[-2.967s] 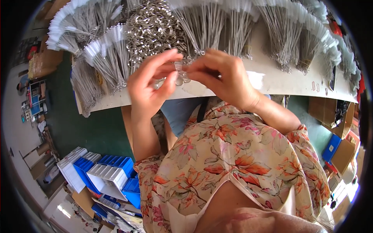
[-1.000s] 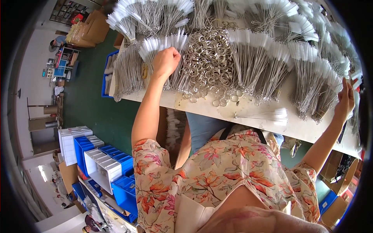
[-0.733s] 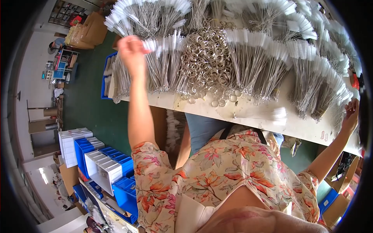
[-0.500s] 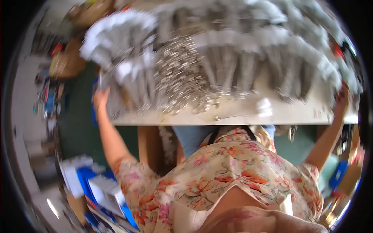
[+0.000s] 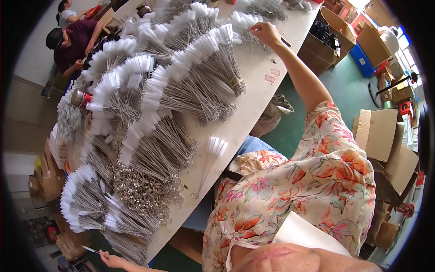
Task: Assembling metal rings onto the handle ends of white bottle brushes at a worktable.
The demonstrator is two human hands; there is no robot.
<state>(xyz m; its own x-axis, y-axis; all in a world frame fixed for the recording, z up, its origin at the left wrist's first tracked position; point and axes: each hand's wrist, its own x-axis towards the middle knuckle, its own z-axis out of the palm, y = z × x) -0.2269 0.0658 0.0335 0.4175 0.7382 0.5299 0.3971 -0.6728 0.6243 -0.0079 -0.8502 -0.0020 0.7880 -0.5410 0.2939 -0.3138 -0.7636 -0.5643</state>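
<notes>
My left hand (image 5: 111, 259) is at the lower left, just beyond the table's end. Its fingers are closed on a slim, pale, pointed tool (image 5: 90, 250); whether it is a pen or a blade I cannot tell. My right hand (image 5: 266, 33) reaches to the upper part of the table, fingers curled, beside a bundle of white-tipped wire brushes (image 5: 244, 22). What it holds, if anything, is hidden. Several more bundles of straw-type brushes (image 5: 217, 86) cover the table (image 5: 253, 106). Next to them lies a heap of metal rings (image 5: 140, 186). A few loose brushes (image 5: 213, 154) lie near the front edge.
Two people work at the upper left, one with a dark cap (image 5: 55, 38). A red-and-silver can (image 5: 81, 98) stands among the bundles. On the right are cardboard boxes (image 5: 378, 131), a blue crate (image 5: 361, 59) and a black-stocked box (image 5: 317, 52).
The view has turned, so the table now slants up to the right. My right hand appears higher, by the far bundles; my left appears lower, at the table's end. The blur is gone.
</notes>
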